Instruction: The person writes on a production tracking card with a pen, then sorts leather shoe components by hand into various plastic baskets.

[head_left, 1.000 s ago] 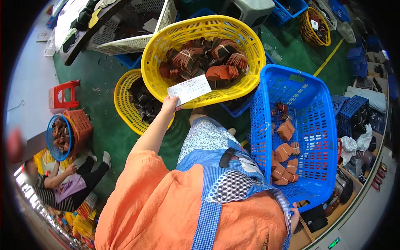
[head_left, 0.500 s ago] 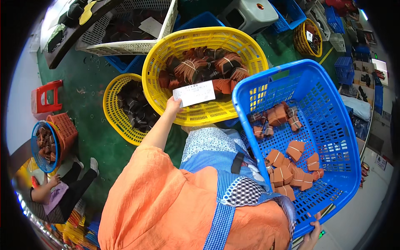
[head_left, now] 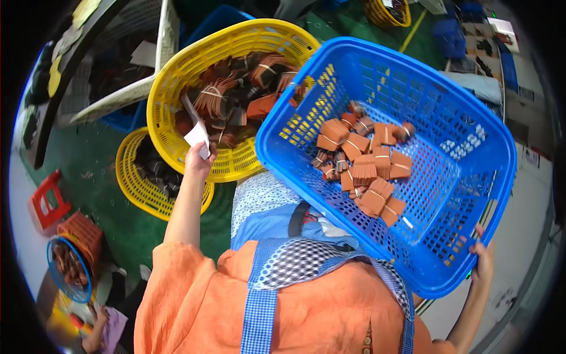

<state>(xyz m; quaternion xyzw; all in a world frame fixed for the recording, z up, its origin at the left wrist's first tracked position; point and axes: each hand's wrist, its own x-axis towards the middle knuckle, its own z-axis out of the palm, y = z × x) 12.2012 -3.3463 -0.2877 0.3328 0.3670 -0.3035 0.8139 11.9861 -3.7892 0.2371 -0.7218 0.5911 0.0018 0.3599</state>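
My left hand (head_left: 200,161) is closed on a white paper slip (head_left: 198,135), now bent and seen partly edge-on over the near side of a large yellow basket (head_left: 244,160). Brown and dark leather-like pieces (head_left: 217,99), tied in bundles, lie in that basket. With my right hand (head_left: 483,259) I grip the near right rim of a big blue basket (head_left: 433,177). The blue basket is tilted, and its far left corner overlaps the yellow basket's rim. Inside it sit several banded bundles of tan pieces (head_left: 364,170), with a few smaller dark ones.
A smaller yellow basket (head_left: 132,177) with dark bundles stands on the green floor at left. Beyond are a white crate (head_left: 168,41) and a dark-edged table (head_left: 56,106). A red stool (head_left: 50,203), a round blue basket (head_left: 88,265) and a seated person (head_left: 103,330) are at far left.
The blue basket has swung left, and its bundles have slid together. My left hand has turned the slip from flat to nearly edge-on. The whole view has shifted.
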